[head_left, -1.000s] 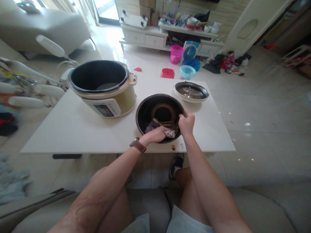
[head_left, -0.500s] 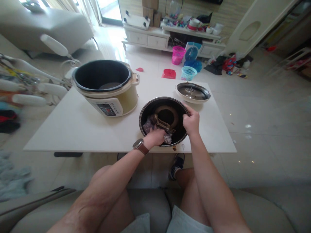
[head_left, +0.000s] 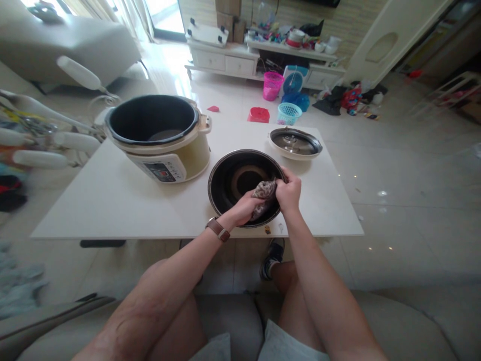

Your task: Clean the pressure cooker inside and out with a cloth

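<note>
Soft, light-looking cloth (head_left: 264, 188) is bunched in left grip (head_left: 246, 206) inside pot (head_left: 222, 183); its fingertips are hidden | pot, above counter's (head_left: 93, 210) near edge, is clasped at rim by right grip (head_left: 289, 193); judged stiff, best held there; underside hidden, contact cannot be told | cooker (head_left: 197, 160), lid (head_left: 300, 145) are seen beyond

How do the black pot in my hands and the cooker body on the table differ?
The black pot is tilted toward the person, its rim gripped by the right hand; the cooker body stands upright, untouched. The pot is dark; the cooker is pale and yellowish outside, with a front control panel. The left hand holds a patterned cloth in the pot; the cooker has none visible inside. Both are round and open-topped.
</note>
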The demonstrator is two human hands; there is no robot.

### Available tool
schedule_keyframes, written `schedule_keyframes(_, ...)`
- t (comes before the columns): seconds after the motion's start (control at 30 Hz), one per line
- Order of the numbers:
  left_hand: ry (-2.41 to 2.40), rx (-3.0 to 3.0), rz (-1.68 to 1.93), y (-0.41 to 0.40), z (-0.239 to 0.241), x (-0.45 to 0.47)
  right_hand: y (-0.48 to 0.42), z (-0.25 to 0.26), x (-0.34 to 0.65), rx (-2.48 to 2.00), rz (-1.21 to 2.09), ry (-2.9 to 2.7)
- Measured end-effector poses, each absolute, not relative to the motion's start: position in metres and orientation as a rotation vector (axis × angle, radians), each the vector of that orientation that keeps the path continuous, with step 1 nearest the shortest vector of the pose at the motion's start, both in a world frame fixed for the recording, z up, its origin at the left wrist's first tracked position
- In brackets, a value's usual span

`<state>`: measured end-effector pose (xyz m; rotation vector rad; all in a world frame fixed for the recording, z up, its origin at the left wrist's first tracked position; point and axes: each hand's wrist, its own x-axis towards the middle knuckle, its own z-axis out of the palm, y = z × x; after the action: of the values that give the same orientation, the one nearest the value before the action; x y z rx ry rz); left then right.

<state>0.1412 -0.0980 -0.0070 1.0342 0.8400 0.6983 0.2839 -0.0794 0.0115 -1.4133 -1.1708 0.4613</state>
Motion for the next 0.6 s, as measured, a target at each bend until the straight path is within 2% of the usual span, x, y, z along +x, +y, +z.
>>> schedule_keyframes(0.17, 0.735, 1.636, 0.37, -0.096, 0.004, 0.123, -0.075, -0.002, 0.287, -1.436, 0.466, -1.053)
schedule_keyframes(0.33, 1.22, 2.105, -0.031, -0.096, 0.006, 0.103, -0.08, -0.005, 0.275, -1.412, 0.446, -0.973)
schedule_keyframes(0.6, 1.229, 2.292, -0.069, -0.098, -0.013, 0.096, -0.084, 0.015, 0.278, -1.53, 0.381, -1.047)
